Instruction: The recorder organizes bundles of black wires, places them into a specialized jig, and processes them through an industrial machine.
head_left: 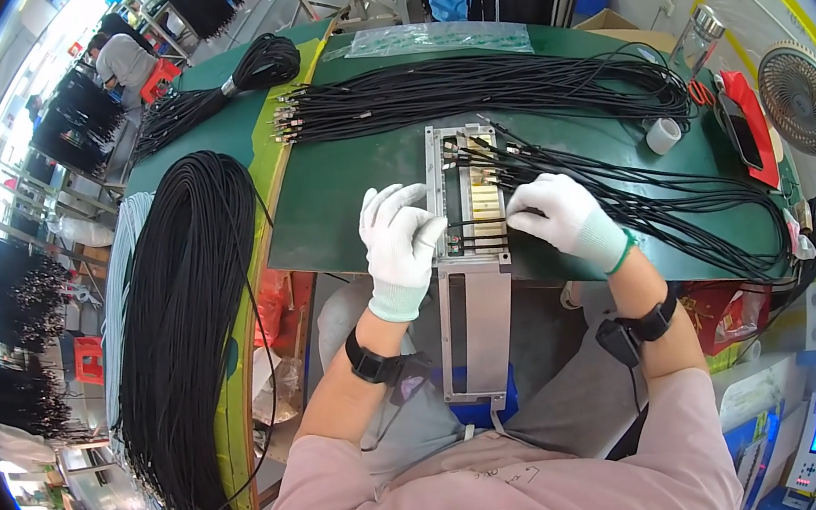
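Observation:
A metal fixture (437, 186) with a row of pale yellow blocks (487, 196) stands at the table edge in front of me. Short black cable pieces (479, 239) lie across its near part. At its left rail is my left hand (394, 241) in a white glove, thumb and forefinger pinched; whatever is between them is too small to make out. My right hand (565, 215), also gloved, pinches at the right rail, where a black cable (477, 220) reaches its fingertips. Black cables with metal ends (601, 178) fan out from the fixture's far part to the right.
A long bundle of black cables (469, 87) lies across the green table (332, 203). Another thick bundle (188, 310) hangs at left. On the right are a white roll (662, 135), a phone (743, 138), red-handled scissors (702, 94), a bottle (702, 32) and a fan (801, 99).

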{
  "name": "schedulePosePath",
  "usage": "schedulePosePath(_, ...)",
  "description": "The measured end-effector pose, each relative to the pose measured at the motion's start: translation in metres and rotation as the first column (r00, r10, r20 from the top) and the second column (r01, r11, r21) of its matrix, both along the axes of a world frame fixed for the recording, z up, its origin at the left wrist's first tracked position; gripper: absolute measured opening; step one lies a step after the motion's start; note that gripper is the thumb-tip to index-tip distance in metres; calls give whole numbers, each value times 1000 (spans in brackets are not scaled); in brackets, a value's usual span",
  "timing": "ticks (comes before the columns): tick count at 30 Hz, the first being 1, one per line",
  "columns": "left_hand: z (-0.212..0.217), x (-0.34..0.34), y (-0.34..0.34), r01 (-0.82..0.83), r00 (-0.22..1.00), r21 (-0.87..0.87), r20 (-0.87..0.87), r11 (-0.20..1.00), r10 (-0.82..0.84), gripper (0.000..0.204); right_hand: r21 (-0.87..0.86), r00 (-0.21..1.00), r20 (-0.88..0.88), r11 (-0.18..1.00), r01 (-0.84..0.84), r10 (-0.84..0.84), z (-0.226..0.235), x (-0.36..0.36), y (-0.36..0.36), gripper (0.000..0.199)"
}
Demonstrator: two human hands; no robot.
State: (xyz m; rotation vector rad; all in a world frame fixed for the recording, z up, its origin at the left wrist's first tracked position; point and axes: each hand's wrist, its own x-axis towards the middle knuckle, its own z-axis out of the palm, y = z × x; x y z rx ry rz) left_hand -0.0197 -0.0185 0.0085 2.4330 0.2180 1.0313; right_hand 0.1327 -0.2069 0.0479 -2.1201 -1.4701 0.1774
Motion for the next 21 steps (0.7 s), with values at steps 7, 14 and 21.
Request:
schedulePosePath(7, -7, 1, 1, -1, 999, -58, -41, 998, -1, 14, 206, 997, 69, 978, -45, 32, -12, -9, -1, 9)
schedulePosePath(14, -13, 2, 5, 15, 995, -194, -92, 981, -33, 16, 155, 979, 205, 988, -17, -15, -17, -4, 2, 9)
schedulePosePath(21, -13, 2, 5, -4, 996, -190, -90, 982, -14, 17, 133, 962, 272, 991, 1, -37, -17, -7, 2, 10)
